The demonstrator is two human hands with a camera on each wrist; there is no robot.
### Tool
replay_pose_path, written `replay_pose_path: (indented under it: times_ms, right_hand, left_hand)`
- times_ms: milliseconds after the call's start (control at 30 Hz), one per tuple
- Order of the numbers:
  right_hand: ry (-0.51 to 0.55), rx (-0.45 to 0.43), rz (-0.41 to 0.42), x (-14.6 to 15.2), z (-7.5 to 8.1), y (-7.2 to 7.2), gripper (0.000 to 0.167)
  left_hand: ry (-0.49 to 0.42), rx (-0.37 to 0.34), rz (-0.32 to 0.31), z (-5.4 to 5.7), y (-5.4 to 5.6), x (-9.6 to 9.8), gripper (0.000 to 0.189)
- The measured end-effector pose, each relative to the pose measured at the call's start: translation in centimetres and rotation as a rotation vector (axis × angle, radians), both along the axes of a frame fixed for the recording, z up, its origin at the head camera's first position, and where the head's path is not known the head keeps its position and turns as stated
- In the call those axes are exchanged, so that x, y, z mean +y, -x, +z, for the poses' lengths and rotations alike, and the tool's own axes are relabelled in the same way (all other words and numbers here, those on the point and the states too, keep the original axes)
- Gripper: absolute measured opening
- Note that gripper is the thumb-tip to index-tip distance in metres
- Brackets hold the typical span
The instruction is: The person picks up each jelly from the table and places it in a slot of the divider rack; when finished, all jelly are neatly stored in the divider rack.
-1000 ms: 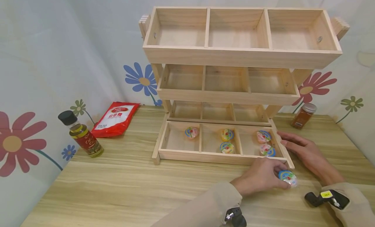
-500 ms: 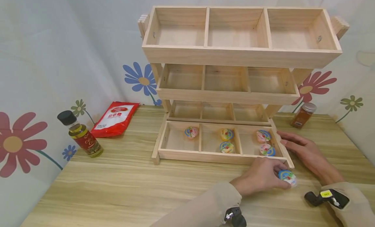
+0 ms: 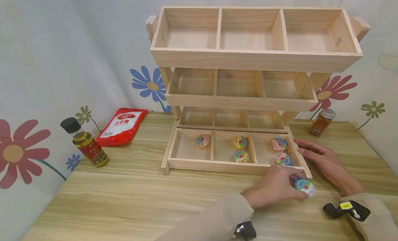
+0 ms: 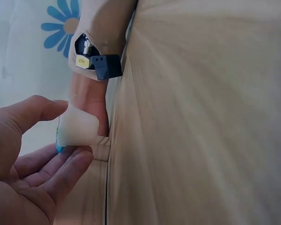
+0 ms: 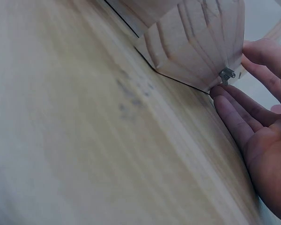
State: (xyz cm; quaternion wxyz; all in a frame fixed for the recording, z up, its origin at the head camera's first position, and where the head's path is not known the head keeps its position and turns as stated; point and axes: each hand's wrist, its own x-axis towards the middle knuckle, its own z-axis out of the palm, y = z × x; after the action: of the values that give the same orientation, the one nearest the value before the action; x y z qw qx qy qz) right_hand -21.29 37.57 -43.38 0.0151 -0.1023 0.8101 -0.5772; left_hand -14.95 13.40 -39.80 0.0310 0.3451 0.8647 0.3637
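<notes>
My left hand [image 3: 275,186] pinches a small jelly cup [image 3: 304,187] in front of the rack's lower right corner. In the left wrist view the thumb and fingers hold the whitish cup [image 4: 78,126] tilted on its side. With fingers extended, my right hand [image 3: 326,161] touches the right end of the wooden rack [image 3: 245,170] low down; the right wrist view has its fingertips [image 5: 220,92] against the wood near a metal fastener. In the bottom tray, one jelly cup [image 3: 203,141] lies in the left compartment, two [image 3: 240,156] in the middle, and two [image 3: 283,159] in the right.
Three more tiers rise above and behind the bottom tray, the top box [image 3: 255,59] jutting forward. An olive oil bottle [image 3: 91,149] and a red-and-white packet [image 3: 122,127] stand to the left. A spice jar [image 3: 321,123] stands behind the right hand.
My left hand and the jelly cup in it have shifted very slightly up and left. The right hand stays against the rack, and the cups in the tray have not moved.
</notes>
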Motion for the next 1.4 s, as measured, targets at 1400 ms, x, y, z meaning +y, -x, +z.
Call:
replay_pose_path:
  times_ms: [1400]
  right_hand:
    - [0.105,-0.027,0.01,0.1,-0.3,0.0,0.043]
  left_hand:
    - [-0.272,-0.146,0.251,3.5,4.0,-20.1,0.04]
